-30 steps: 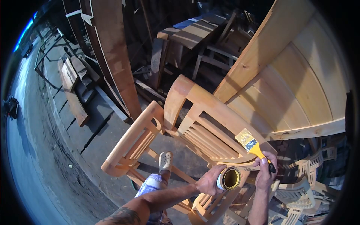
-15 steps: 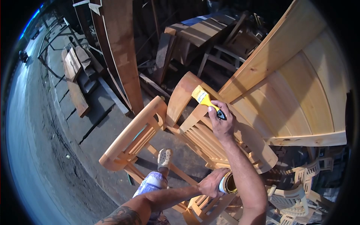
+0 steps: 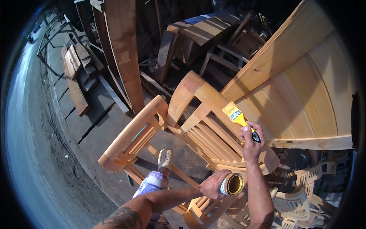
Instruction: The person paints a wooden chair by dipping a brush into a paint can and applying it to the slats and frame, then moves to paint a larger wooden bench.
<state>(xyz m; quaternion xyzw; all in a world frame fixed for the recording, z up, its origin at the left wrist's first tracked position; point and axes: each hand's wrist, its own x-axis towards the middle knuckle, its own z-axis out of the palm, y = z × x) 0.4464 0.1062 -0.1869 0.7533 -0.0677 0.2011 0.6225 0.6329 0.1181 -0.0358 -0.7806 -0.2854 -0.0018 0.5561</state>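
Observation:
A yellow-handled paintbrush [image 3: 239, 119] is gripped in my right hand [image 3: 253, 142], its bristles on the top rail of a slatted wooden chair [image 3: 213, 100]. The rail is darker at its left end than along the middle. Below, my left hand [image 3: 214, 184] is wrapped around an open can [image 3: 233, 184] with yellowish-brown liquid inside, its mouth tilted toward me. The chair's rounded armrest [image 3: 134, 131] stands to the left of the backrest.
A large wooden panel [image 3: 301, 91] leans at the right. Planks [image 3: 74, 82] lie on the pavement at left, beside a tall upright board [image 3: 122, 53]. Small unpainted chairs [image 3: 293, 202] stand at lower right. My foot in a clog [image 3: 165, 158] is near the chair.
My right hand and the paintbrush have moved right and down along the top rail. More of the can's mouth shows now, and my left hand still holds it.

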